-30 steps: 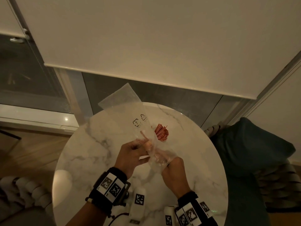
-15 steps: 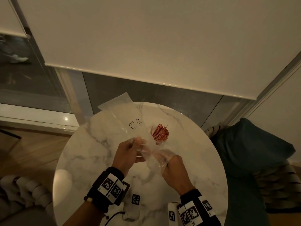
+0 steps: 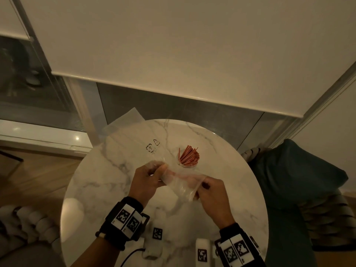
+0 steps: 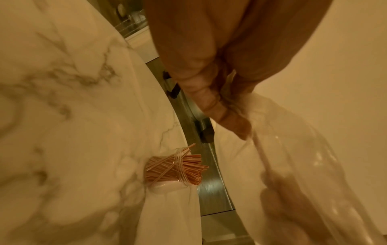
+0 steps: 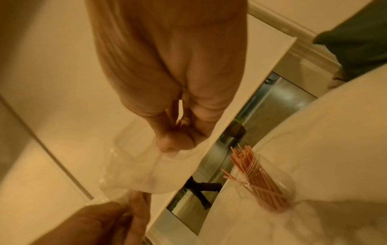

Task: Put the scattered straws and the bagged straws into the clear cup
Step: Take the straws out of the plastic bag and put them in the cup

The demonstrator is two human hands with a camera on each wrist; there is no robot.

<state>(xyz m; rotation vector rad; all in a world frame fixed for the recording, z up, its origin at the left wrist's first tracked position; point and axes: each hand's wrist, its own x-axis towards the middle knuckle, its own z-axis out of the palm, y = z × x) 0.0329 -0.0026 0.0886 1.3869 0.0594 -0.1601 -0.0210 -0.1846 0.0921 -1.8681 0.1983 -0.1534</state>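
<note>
Left hand [image 3: 147, 179] and right hand [image 3: 212, 191] pinch the clear plastic bag [image 3: 181, 182] between curled fingers. The clear cup [image 3: 187, 164] of orange straws [image 3: 188, 156] stands at twelve o'clock, apart from them.

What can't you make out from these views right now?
- Whether straws remain in the clear bag: folds and glare in the head view, blur in both wrist views.
- Clear cup rim and base: transparent and blurred in every view.
- Left hand and right hand fingertips: hidden behind crumpled plastic.
</note>
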